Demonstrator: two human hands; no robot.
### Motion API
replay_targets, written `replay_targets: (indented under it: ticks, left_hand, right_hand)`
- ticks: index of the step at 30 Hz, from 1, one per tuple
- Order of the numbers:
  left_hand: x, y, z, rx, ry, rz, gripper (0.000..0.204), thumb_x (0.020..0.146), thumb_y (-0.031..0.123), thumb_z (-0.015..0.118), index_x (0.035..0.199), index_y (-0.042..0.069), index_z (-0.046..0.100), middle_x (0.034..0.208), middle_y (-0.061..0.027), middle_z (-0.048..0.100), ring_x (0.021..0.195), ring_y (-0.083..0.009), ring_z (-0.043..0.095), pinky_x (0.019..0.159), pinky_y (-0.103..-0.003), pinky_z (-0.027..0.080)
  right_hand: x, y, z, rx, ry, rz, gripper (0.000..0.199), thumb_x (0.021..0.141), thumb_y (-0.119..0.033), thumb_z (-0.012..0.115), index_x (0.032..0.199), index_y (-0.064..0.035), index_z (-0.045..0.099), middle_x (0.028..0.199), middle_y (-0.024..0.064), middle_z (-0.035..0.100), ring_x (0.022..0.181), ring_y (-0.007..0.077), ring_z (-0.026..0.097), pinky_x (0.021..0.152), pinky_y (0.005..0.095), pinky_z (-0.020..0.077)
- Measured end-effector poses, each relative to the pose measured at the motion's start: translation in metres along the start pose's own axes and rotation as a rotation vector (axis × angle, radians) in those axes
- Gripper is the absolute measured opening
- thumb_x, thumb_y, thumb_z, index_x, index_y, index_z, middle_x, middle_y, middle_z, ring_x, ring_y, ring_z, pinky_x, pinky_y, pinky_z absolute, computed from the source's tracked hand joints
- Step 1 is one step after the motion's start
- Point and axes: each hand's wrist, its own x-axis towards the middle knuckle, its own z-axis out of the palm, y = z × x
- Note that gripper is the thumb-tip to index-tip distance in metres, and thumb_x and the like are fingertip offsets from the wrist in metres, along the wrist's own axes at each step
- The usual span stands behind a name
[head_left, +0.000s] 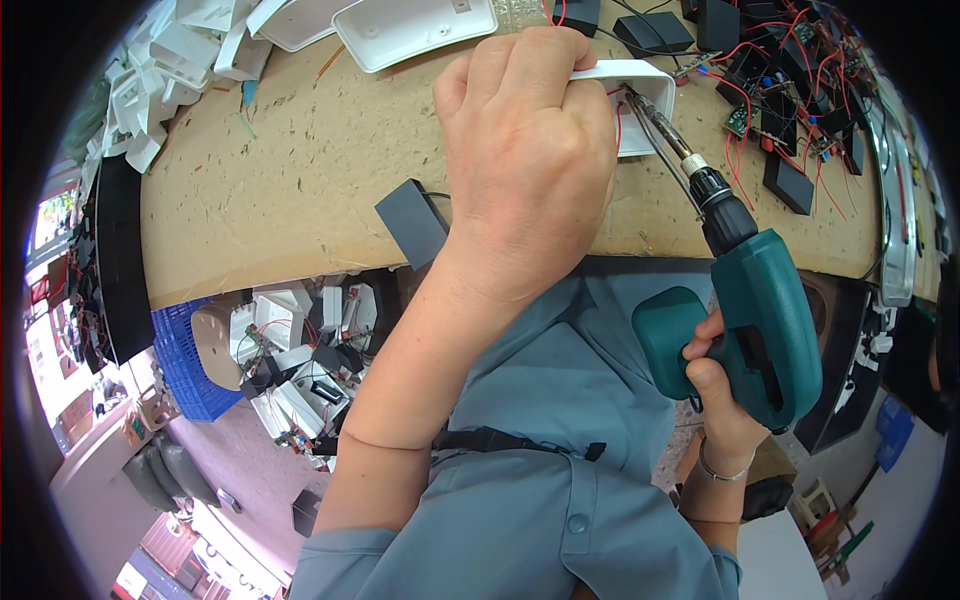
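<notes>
Your left hand [525, 150] is clenched over the near edge of a white plastic housing [640, 105] on the cardboard-covered bench [290, 190], pinning it down; your right hand [715, 395] wraps tight round the grip of a teal cordless drill [755, 320]; its long bit [655, 125] slants up-left into the housing's open interior, just beside your left knuckles; the housing is shallow, round-cornered, with red wires [617, 120] inside.

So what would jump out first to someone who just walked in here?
Probably the teal power drill in the right hand, its long bit reaching into a white plastic shell that the left hand steadies on the workbench. Then the tangle of red wires and black boxes, top right.
</notes>
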Motion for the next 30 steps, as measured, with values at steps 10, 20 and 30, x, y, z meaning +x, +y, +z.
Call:
replay_targets:
  ticks: [10, 20, 30]
  left_hand:
    - [-0.0005, -0.0001, 0.0008, -0.006, -0.003, -0.008, 0.006, 0.062, 0.003, 0.054, 0.066, -0.002, 0.055, 0.086, -0.0064, 0.053, 0.084, -0.0225, 0.049, 0.075, -0.035, 0.033]
    - [-0.0013, -0.0009, 0.0005, -0.012, -0.012, -0.002, 0.006, 0.062, 0.003, 0.055, 0.066, -0.001, 0.055, 0.087, -0.0069, 0.053, 0.084, -0.0229, 0.049, 0.074, -0.036, 0.033]
    - [-0.0005, 0.0001, 0.0001, 0.001, -0.015, -0.001, 0.006, 0.063, 0.003, 0.054, 0.066, -0.002, 0.055, 0.087, -0.0071, 0.053, 0.084, -0.0232, 0.049, 0.074, -0.036, 0.033]
  right_hand:
    - [0.0021, 0.0038, 0.0003, -0.08, -0.037, -0.147, 0.053, 0.07, -0.016, 0.071, 0.111, 0.007, 0.046, 0.092, 0.0137, 0.057, 0.067, 0.0129, 0.054, 0.064, 0.0246, 0.0439]
    - [0.0017, 0.0036, 0.0022, -0.084, -0.015, -0.106, 0.05, 0.071, -0.014, 0.071, 0.11, 0.0064, 0.047, 0.09, 0.0123, 0.056, 0.067, 0.0127, 0.053, 0.064, 0.0247, 0.0441]
    - [0.0013, 0.006, 0.0011, -0.064, -0.031, -0.126, 0.058, 0.07, -0.016, 0.072, 0.115, 0.0069, 0.043, 0.096, 0.0158, 0.057, 0.069, 0.0128, 0.055, 0.065, 0.0245, 0.0454]
